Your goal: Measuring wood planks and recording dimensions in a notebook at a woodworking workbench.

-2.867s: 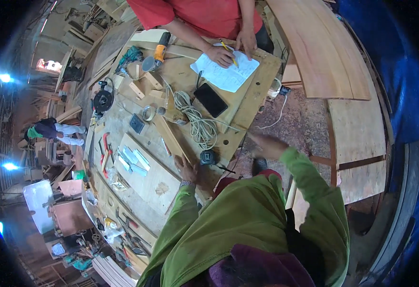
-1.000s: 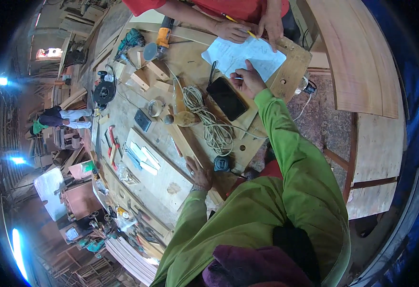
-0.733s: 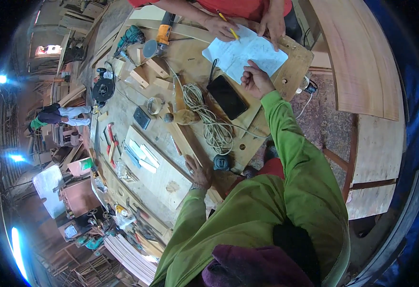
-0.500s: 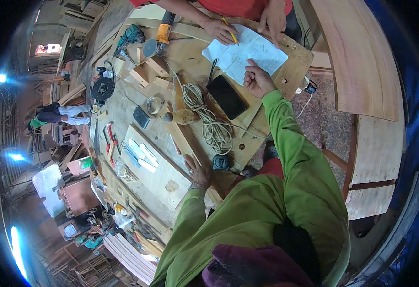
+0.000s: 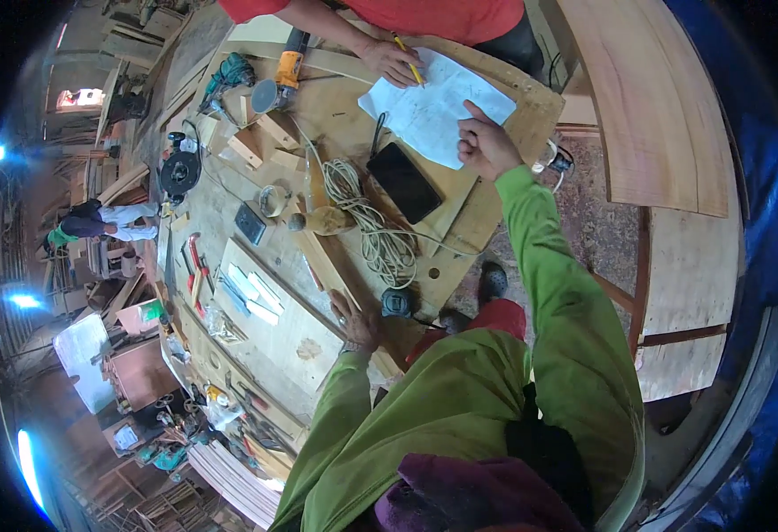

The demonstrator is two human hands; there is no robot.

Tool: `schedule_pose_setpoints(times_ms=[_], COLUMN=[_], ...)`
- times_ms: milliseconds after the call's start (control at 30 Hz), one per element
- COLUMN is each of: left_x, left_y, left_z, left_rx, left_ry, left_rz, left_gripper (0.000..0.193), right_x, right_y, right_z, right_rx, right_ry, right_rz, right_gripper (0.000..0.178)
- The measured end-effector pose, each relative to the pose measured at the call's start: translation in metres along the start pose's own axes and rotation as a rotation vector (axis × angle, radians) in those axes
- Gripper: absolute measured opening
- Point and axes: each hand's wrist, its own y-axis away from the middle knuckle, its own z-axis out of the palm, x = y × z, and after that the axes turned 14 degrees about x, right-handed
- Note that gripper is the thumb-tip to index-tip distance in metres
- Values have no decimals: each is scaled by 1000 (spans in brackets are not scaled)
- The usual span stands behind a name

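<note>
My right hand (image 5: 488,144) hovers at the near right part of a white paper sheet (image 5: 438,97) with faint drawn lines. One finger points out, the others curl, and nothing is held. My left hand (image 5: 356,323) lies on a long wooden strip (image 5: 327,266), its fingers extended. A co-worker's hand (image 5: 392,64) at the far edge holds a yellow pencil (image 5: 409,59) over the sheet. Between my hands are a black phone or tablet (image 5: 405,183), a coil of pale cord (image 5: 380,226) and a dark tape measure (image 5: 397,302).
An angle grinder (image 5: 288,69), a green power tool (image 5: 229,75), wood blocks (image 5: 278,129) and a wooden mallet-like piece (image 5: 325,221) lie on the bench. White strips (image 5: 256,288) rest on a pale board (image 5: 305,332). Large wooden panels (image 5: 664,97) stand at right. Another person (image 5: 105,220) is far left.
The view has shifted slightly. My right hand has moved a little right relative to the sheet, its pointing finger lifted. The co-worker's other hand has left the paper. My left hand stays on the strip.
</note>
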Motion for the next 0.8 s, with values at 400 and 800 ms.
schedule_pose_setpoints(times_ms=[400, 800], left_x=[-2, 1], left_y=[-1, 5], left_z=[4, 4], left_rx=[27, 44], left_ry=[53, 28], left_rz=[-55, -76], left_gripper=[85, 85], right_x=[13, -17], right_y=[-50, -4], right_z=[-12, -37], right_rx=[5, 454], right_ry=[-119, 1333], right_rz=[141, -1208], right_gripper=[51, 37])
